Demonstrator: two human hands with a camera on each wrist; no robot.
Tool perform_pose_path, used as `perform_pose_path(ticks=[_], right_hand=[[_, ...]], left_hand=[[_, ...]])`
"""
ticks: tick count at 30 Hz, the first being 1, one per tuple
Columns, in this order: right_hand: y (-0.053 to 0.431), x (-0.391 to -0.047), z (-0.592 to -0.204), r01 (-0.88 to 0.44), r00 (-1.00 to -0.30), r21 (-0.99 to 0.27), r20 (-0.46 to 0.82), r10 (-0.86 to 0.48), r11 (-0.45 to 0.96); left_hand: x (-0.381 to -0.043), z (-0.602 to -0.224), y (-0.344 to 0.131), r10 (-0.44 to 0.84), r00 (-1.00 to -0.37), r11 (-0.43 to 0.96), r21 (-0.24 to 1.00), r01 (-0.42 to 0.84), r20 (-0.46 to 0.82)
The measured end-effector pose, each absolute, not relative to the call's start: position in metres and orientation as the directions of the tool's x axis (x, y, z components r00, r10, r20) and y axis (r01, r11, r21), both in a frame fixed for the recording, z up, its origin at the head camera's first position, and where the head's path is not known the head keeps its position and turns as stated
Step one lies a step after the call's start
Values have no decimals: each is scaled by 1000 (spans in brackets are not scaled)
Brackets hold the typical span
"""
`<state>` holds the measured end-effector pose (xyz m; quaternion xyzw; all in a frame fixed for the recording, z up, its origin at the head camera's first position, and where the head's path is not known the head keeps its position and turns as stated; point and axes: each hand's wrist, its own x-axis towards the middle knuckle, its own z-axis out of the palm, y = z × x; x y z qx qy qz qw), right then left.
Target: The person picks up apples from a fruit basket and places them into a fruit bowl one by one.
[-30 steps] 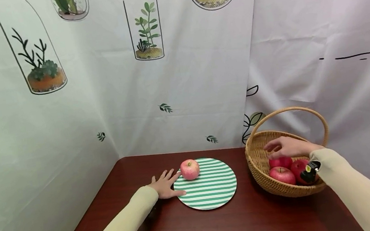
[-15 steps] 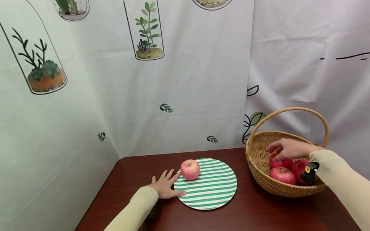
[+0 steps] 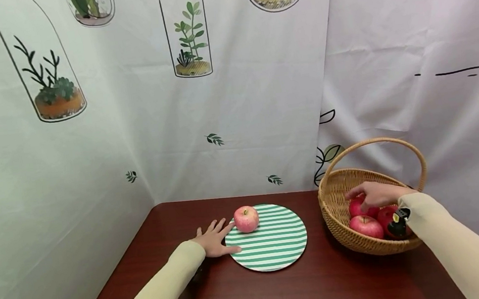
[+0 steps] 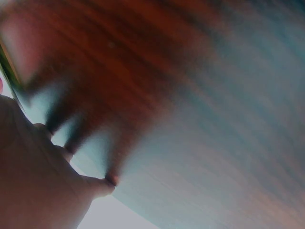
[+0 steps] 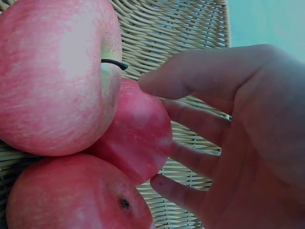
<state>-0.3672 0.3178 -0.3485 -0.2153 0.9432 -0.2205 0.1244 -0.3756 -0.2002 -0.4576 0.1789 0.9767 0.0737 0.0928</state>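
Observation:
My right hand (image 3: 377, 194) reaches down into a wicker basket (image 3: 363, 245) on the right. In the right wrist view its thumb sits at one side of a deep red apple (image 5: 138, 129), and the fingers curl round the far side, gripping it among the others. Two more apples lie against it, a large pink one (image 5: 52, 76) with a stem and a redder one (image 5: 71, 195). My left hand (image 3: 213, 241) lies with fingers spread at the left edge of a round green-and-white striped placemat (image 3: 273, 242), thumb over its rim. A pink apple (image 3: 246, 219) stands on the mat by the forefinger.
The basket's tall arched handle (image 3: 375, 141) rises over the right hand. Everything stands on a dark red-brown table (image 3: 302, 291). White cloth (image 3: 241, 164) printed with plants hangs close behind and along the left side.
My right hand has lowered slightly inside the basket, its thumb and fingers closing round the back apple. The left hand, the mat and the apple on it have stayed put.

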Motion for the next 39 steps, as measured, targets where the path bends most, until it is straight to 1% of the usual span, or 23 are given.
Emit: perform_pose_path(ticks=[5, 16, 19, 29, 34, 39], right_hand=[[317, -367, -347, -349, -877, -454, -150, -456, 820], [318, -367, -350, -349, -891, -407, -135, -433, 844], [318, -367, -351, -332, -897, -411, -142, -419, 849], [316, -369, -350, -325, -901, -366, -160, -403, 872], [315, -370, -351, -297, -909, -370, -174, -379, 880], [316, -371, -353, -306, -906, -379, -166, -389, 873]], left_hand=[[-375, -456, -200, 364, -917, 925, 175, 336, -161], [-384, -469, -203, 346, -926, 932, 171, 320, -153], [-384, -468, -202, 345, -927, 931, 175, 319, -148], [-380, -465, -201, 348, -925, 931, 172, 321, -154], [-380, -465, -200, 343, -927, 933, 170, 317, -155], [-381, -466, -199, 337, -930, 935, 167, 313, -148]])
